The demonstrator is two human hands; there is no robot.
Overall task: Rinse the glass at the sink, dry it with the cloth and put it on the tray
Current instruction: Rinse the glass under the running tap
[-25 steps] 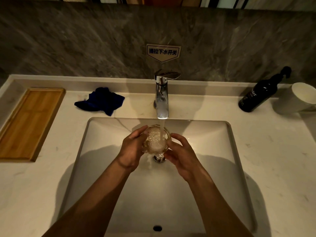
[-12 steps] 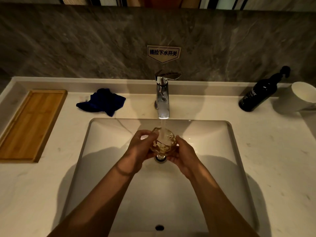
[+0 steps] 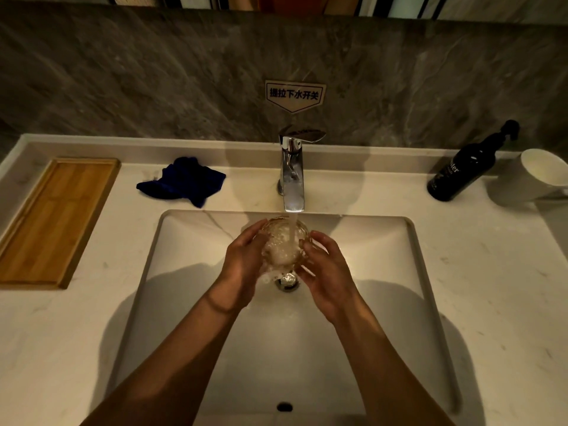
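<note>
A clear textured glass sits between both hands over the white sink, under the running stream from the chrome faucet. Water fills and foams inside it. My left hand cups its left side and my right hand holds its right side. A crumpled dark blue cloth lies on the counter left of the faucet. The wooden tray rests flat at the far left of the counter.
A dark pump bottle and a white mug stand at the back right. The drain is just below the glass. A grey stone wall with a small sign rises behind the faucet.
The glass has turned in my hands under the stream and now holds foaming water. Both hands stay around it at nearly the same spot.
</note>
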